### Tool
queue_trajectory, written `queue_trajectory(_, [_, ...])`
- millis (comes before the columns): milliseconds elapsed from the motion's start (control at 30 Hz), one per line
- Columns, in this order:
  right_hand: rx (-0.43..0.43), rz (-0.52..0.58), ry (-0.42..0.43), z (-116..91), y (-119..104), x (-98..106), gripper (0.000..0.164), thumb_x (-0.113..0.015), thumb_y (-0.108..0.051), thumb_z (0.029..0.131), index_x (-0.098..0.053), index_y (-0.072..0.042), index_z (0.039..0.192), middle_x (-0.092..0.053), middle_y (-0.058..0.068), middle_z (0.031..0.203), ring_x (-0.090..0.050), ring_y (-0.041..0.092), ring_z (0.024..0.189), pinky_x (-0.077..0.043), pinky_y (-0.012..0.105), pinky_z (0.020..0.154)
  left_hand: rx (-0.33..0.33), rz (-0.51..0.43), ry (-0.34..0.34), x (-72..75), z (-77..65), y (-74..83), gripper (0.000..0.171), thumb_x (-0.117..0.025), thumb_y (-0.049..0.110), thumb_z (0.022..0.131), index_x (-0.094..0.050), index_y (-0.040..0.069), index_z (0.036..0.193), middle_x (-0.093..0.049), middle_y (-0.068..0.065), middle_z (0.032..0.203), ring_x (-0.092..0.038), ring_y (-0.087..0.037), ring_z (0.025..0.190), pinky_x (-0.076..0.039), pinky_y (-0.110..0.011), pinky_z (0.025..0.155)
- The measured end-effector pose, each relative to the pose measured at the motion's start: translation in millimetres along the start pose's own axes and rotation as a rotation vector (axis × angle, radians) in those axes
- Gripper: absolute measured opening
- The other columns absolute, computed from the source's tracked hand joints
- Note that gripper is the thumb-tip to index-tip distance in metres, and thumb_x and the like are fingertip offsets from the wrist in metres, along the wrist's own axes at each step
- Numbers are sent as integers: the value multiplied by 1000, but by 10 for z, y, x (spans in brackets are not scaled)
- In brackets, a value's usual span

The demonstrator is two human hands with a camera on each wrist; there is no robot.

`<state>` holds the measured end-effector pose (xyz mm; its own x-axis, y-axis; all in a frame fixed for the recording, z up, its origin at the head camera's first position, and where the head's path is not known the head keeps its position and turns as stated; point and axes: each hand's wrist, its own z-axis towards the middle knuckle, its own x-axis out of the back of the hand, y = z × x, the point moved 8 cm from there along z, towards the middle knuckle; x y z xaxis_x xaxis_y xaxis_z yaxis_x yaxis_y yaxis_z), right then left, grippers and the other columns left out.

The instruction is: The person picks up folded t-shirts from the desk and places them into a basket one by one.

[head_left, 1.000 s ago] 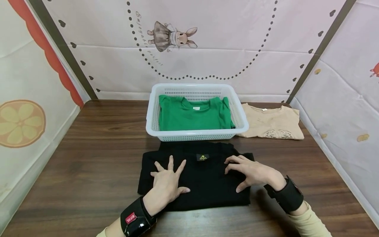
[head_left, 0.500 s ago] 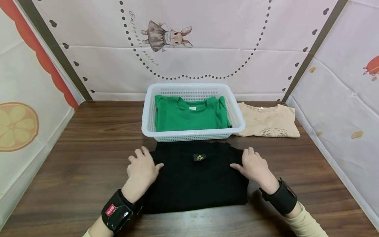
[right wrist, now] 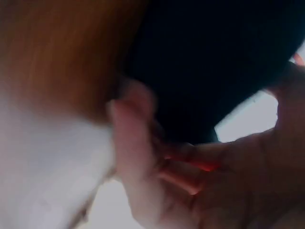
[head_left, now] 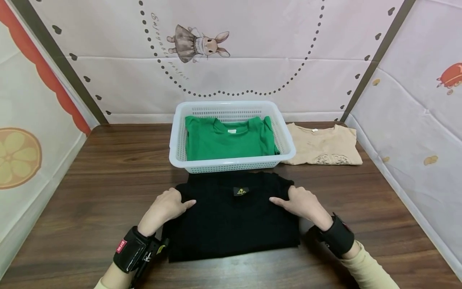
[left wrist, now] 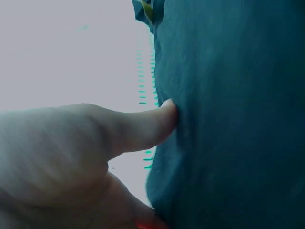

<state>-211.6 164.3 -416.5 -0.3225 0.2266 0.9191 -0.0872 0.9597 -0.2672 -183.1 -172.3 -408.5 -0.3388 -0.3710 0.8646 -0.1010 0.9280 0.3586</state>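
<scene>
A folded black T-shirt (head_left: 234, 224) lies in front of the basket, its neck label (head_left: 241, 191) facing up. My left hand (head_left: 167, 206) grips its left edge, thumb on top and the other fingers tucked out of sight at the side. In the left wrist view, the left thumb (left wrist: 152, 126) presses on the dark cloth. On the opposite edge, my right hand (head_left: 302, 204) holds the shirt in the same way, thumb over the cloth. The right wrist view is blurred, with fingers (right wrist: 133, 129) bent around the dark fabric.
Just behind the black shirt stands a white plastic basket (head_left: 232, 165) holding a folded green T-shirt (head_left: 231, 144). To its right, a folded beige T-shirt (head_left: 321, 144) lies on the wooden table (head_left: 90, 208). Printed cloth walls (head_left: 270, 36) close off the back and sides.
Both hands have moved from the top of the black T-shirt to its side edges and now grip them. The left hand went left, its spread fingers closing in. The head view has shifted slightly.
</scene>
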Motion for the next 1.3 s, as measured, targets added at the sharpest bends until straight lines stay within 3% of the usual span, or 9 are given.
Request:
queue_trajectory(167, [88, 70, -10, 46, -110, -42, 46, -66, -47, 85, -47, -10, 64, -30, -2, 55, -40, 14, 49, -32, 25, 50, -25, -35, -42, -40, 30, 30, 61, -60, 33, 92, -45, -24, 110, -47, -12, 76, -49, -24, 65, -43, -31, 58])
queue_trajectory(267, [100, 97, -20, 56, -118, -57, 42, -68, -41, 85, -53, -5, 72, -34, -1, 57, -42, 14, 51, -33, 24, 51, -39, -100, -95, -83, 67, 20, 51, -62, 31, 91, -51, -17, 103, -47, -9, 73, -49, -21, 64, -43, -29, 57])
queue_trajectory(400, [101, 140, -78, 83, -100, -106, 53, -69, -38, 85, -58, 9, 105, -60, 16, 83, -59, 22, 73, -47, 31, 64, -112, -355, -215, -161, 133, 7, 34, -67, 27, 88, -59, -5, 95, -60, -9, 79, -57, -15, 69, -47, -28, 62])
queue_trajectory(533, [119, 285, -143, 105, -69, -137, 44, -71, -32, 84, -56, 6, 98, -58, 16, 88, -56, 23, 78, -44, 31, 67, -149, -536, -326, -205, 157, -33, 34, -71, 25, 84, -62, -3, 103, -68, -9, 92, -63, -15, 79, -51, -30, 73])
queue_trajectory(600, [134, 409, -168, 106, -56, -134, 37, -73, -27, 82, -45, -3, 78, -41, 6, 74, -43, 19, 68, -34, 29, 63, -142, -528, -338, -200, 151, -54, 39, -73, 26, 83, -62, -2, 107, -69, -8, 96, -63, -15, 83, -51, -30, 76])
queue_trajectory(633, [142, 472, -177, 105, -50, -128, 42, -74, -24, 81, -35, -7, 74, -30, 2, 72, -34, 17, 66, -28, 28, 62, -142, -527, -342, -192, 143, -52, 40, -73, 25, 82, -61, -2, 110, -69, -8, 97, -63, -15, 84, -51, -31, 78])
queue_trajectory(767, [204, 644, -190, 87, -60, -79, 57, -75, -16, 79, -19, -11, 72, -16, 0, 74, -23, 16, 65, -22, 29, 62, -184, -533, -350, -139, 105, 13, 46, -73, 21, 82, -58, -2, 119, -69, -9, 102, -65, -15, 87, -52, -33, 81])
queue_trajectory(1067, [295, 752, -228, 13, -128, 28, 33, -76, -10, 77, -44, -9, 71, -40, -4, 70, -42, 8, 68, -38, 23, 67, -221, -433, -269, -57, 57, 109, 48, -76, 19, 78, -58, 0, 118, -66, -13, 110, -61, -19, 94, -50, -38, 85])
queue_trajectory(1300, [329, 757, -244, -95, -177, 115, 26, -79, -13, 75, -54, -5, 78, -47, -9, 72, -47, 5, 70, -41, 22, 70, -250, -524, -350, -115, 45, 131, 47, -78, 13, 75, -57, -1, 116, -67, -10, 106, -61, -17, 91, -49, -32, 84])
